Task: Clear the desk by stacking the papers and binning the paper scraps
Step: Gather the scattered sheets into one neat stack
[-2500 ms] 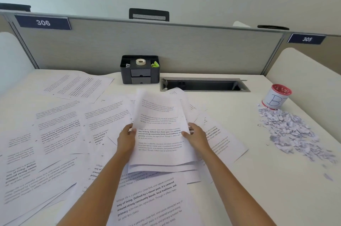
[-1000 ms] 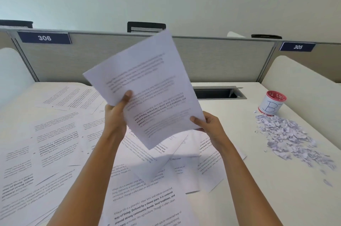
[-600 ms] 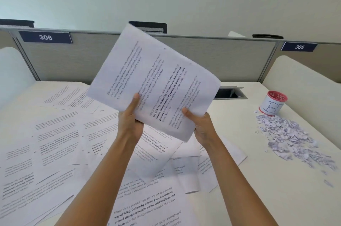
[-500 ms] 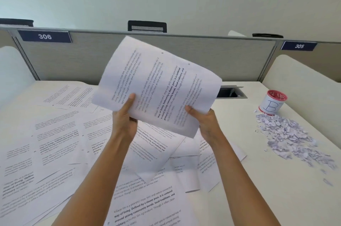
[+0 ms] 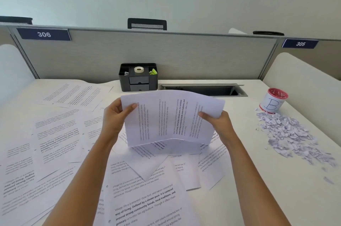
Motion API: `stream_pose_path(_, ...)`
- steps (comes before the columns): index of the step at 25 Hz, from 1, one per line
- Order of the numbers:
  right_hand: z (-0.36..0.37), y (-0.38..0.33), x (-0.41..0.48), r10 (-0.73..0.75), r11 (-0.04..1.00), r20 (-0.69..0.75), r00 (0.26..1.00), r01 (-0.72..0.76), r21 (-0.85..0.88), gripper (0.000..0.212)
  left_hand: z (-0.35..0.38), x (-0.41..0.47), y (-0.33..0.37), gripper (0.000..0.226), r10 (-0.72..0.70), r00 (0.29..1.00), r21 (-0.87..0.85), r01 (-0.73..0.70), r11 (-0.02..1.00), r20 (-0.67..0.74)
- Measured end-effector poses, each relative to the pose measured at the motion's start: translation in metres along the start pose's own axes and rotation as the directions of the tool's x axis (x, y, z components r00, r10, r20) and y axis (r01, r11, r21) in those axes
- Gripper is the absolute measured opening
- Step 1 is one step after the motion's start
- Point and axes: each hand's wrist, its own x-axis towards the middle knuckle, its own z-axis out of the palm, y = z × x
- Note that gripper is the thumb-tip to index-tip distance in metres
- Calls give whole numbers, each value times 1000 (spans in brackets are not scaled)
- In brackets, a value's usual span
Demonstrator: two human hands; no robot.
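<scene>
Both hands hold a small bunch of papers up on its long edge, above the loose sheets on the desk. The left hand pinches the 9 o'clock end. The right hand pinches the 3 o'clock end. The long side runs from hand to hand. The paper scraps lie at 3 o'clock, nearer the right hand, by the red cup.

Thin matt printed paper, the sheaf bowed softly between the fingers. Beneath them the desk looked smooth, satin white. Right of them lay crumpled paper scraps; beyond, a matt black plastic organiser against a woven-looking grey cloth partition.
</scene>
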Motion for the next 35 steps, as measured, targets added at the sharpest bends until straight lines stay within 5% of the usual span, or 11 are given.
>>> stream_pose_path(4,-1,-5,2,-17,998,-34,999,19,57,30,2,4,7,15,39,999,-21,-39,999,-7)
stream_pose_path(7,1,8,4,51,998,-1,999,-51,25,25,0,2,-8,24,-48,999,137,47,989,9)
stream_pose_path(11,22,26,11,187,969,-202,961,-147,198,14,11,-6,-32,61,-183,953,317,256,913,-241)
stream_pose_path(14,50,33,5,386,829,-186,904,-251,500,26,27,-14,-48,80,-538,821,124,564,816,-192)
stream_pose_path(17,75,41,-8,472,729,-85,877,-335,597,30,41,-22,-59,51,-663,748,-154,658,738,17)
stream_pose_path(20,75,48,-16,387,844,5,922,-356,400,27,45,-21,-61,38,-627,776,-197,606,771,-70)
stream_pose_path(23,41,55,-4,270,959,-23,963,-271,-79,50,34,-19,-65,43,-640,754,-190,614,766,-144)
stream_pose_path(25,3,65,12,181,850,-183,966,-248,-465,59,24,-20,-68,43,-667,726,-131,654,745,-167)
stream_pose_path(27,-30,76,22,198,563,-256,946,-324,-761,72,16,-22,-73,42,-673,718,-53,676,735,-177)
stream_pose_path(30,-50,80,20,328,347,-256,909,-368,-863,89,10,-27,-77,40,-669,725,13,680,733,-166)
stream_pose_path(35,-52,82,26,405,518,-171,898,-380,-766,77,9,-32,-82,36,-645,748,54,659,750,-156)
